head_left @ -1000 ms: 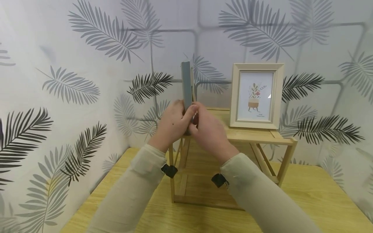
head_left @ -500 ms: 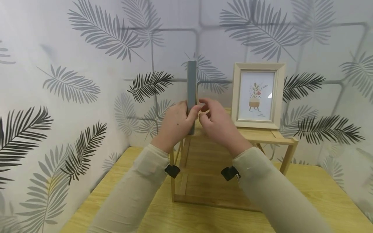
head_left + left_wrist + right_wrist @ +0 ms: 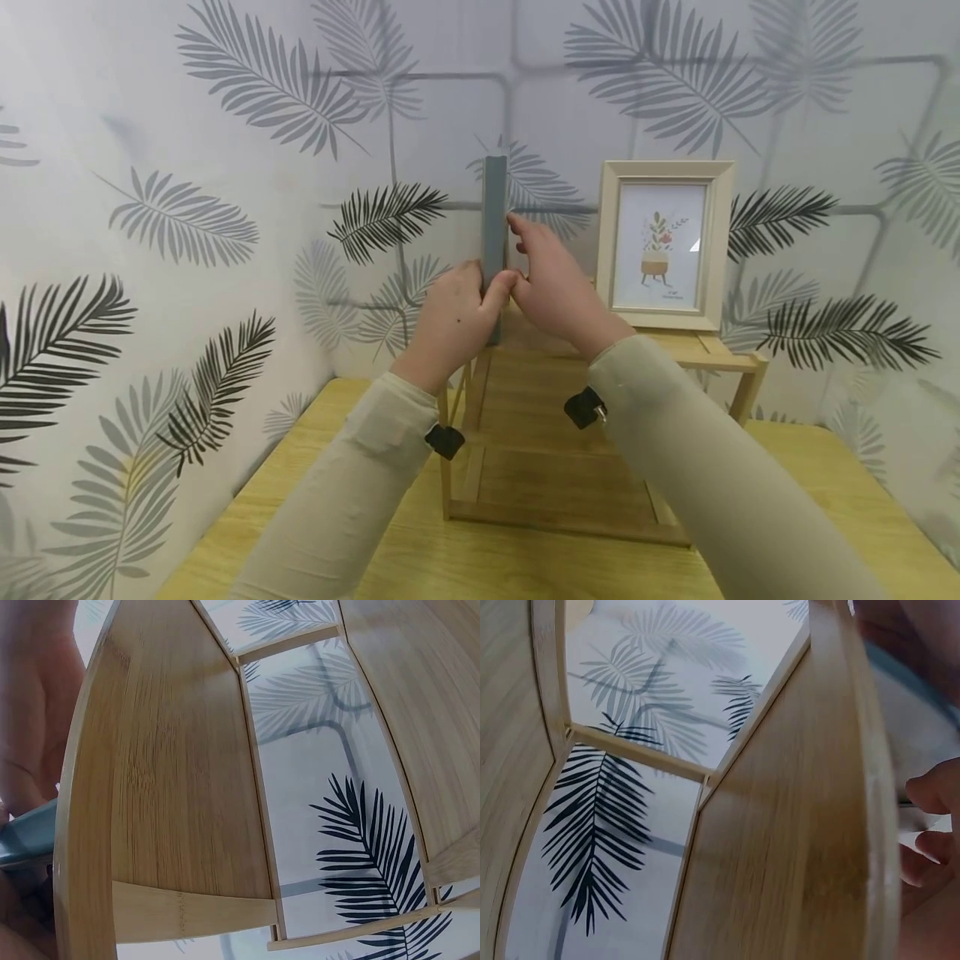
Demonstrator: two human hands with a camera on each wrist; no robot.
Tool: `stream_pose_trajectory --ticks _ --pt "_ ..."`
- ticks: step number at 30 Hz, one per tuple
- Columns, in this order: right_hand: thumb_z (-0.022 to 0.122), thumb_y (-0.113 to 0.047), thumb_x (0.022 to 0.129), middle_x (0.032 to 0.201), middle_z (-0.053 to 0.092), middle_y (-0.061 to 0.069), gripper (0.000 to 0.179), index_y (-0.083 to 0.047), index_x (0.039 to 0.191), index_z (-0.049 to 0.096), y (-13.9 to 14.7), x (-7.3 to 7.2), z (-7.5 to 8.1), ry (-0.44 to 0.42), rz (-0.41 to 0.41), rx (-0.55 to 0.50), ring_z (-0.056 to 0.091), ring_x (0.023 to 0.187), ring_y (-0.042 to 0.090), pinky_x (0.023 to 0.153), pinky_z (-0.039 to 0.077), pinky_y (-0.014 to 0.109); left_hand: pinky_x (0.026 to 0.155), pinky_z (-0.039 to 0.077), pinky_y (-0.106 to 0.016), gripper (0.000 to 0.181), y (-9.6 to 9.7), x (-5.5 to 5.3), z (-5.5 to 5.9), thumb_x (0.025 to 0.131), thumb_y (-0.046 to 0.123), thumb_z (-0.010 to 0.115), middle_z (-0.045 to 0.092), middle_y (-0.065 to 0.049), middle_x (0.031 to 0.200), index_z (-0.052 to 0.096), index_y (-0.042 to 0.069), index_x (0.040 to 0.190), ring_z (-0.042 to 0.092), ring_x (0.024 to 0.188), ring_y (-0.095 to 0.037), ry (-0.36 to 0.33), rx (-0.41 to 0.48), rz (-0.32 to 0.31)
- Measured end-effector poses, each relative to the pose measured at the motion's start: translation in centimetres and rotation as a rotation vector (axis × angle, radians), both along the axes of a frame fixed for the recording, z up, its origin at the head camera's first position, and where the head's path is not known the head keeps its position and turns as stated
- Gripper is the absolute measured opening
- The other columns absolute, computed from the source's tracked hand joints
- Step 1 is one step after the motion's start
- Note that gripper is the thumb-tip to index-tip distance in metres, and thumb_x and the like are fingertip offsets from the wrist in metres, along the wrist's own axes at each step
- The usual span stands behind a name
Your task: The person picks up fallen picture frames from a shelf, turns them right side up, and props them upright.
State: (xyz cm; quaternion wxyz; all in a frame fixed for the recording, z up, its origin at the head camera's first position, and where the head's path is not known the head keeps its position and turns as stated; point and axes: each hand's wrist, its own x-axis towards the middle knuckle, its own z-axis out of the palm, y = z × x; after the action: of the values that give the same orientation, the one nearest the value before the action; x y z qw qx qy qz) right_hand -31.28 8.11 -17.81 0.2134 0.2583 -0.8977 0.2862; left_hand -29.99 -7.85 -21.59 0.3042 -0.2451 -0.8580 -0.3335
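A slim blue-grey slab [image 3: 493, 217] stands upright on the left end of the wooden rack's top, seen edge-on. It is flat like a book or a frame, and its kind does not show. My left hand [image 3: 453, 315] grips its lower part, thumb across the front edge and fingers at its left side. At its right side is my right hand [image 3: 555, 279], forefinger extended up along it and thumb tip close to the left thumb. In the right wrist view the slab's pale face [image 3: 911, 724] lies beside the right fingers. The left wrist view catches part of its blue-grey edge [image 3: 28, 834].
The slatted wooden rack [image 3: 555, 408] stands on a yellow wood-grain table [image 3: 420, 558]. A cream picture frame [image 3: 609, 242] with a potted-plant print stands on the rack's right part. A leaf-patterned sheet [image 3: 247, 125] closes off the back and left.
The blue-grey slab has shifted slightly right and straightened from a slight tilt. My right hand let go of its lower edge, drew right, then rose to its right side with fingers extended.
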Motion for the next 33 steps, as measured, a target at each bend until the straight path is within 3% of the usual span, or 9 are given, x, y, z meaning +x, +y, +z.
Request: stream_pose_trajectory --ticks 6,13,23,33 --pt "0.056 -0.007 0.102 0.159 0.037 0.011 0.073 -0.011 0.163 0.017 -0.2 -1.4 0.1 -0.061 0.000 -0.045 0.041 0.141 0.029 0.112 0.038 0.045 0.057 0.041 -0.036 0.045 0.0 0.0 -0.2 0.107 0.048 0.044 0.051 -0.007 0.076 0.056 0.009 0.087 0.050 0.064 -0.023 0.007 0.015 -0.029" --pt "0.060 -0.004 0.100 0.153 0.043 0.013 0.073 -0.009 0.162 0.021 -1.1 -2.1 -0.4 -0.033 0.031 -0.028 0.046 0.137 0.031 0.110 0.040 0.043 0.057 0.042 -0.036 0.046 -0.6 0.3 -0.2 0.107 0.047 0.044 0.052 -0.007 0.079 0.057 0.006 0.090 0.050 0.065 -0.023 0.003 0.027 -0.002" --pt "0.062 -0.008 0.100 0.143 0.048 0.016 0.069 -0.008 0.160 0.028 -0.6 -1.9 0.1 0.111 -0.060 0.089 0.048 0.130 0.031 0.108 0.041 0.044 0.056 0.038 -0.036 0.050 -0.4 0.2 0.2 0.108 0.050 0.040 0.048 -0.008 0.075 0.052 0.007 0.084 0.045 0.062 -0.024 0.013 0.015 0.012" --pt "0.060 -0.003 0.098 0.124 0.056 0.017 0.058 -0.009 0.153 0.042 -0.2 -1.8 -0.8 0.330 -0.177 0.199 0.054 0.108 0.037 0.092 0.048 0.047 0.058 0.039 -0.037 0.047 -0.1 0.1 -0.1 0.108 0.047 0.041 0.049 -0.008 0.077 0.052 0.007 0.086 0.046 0.064 -0.025 -0.022 -0.007 0.003"
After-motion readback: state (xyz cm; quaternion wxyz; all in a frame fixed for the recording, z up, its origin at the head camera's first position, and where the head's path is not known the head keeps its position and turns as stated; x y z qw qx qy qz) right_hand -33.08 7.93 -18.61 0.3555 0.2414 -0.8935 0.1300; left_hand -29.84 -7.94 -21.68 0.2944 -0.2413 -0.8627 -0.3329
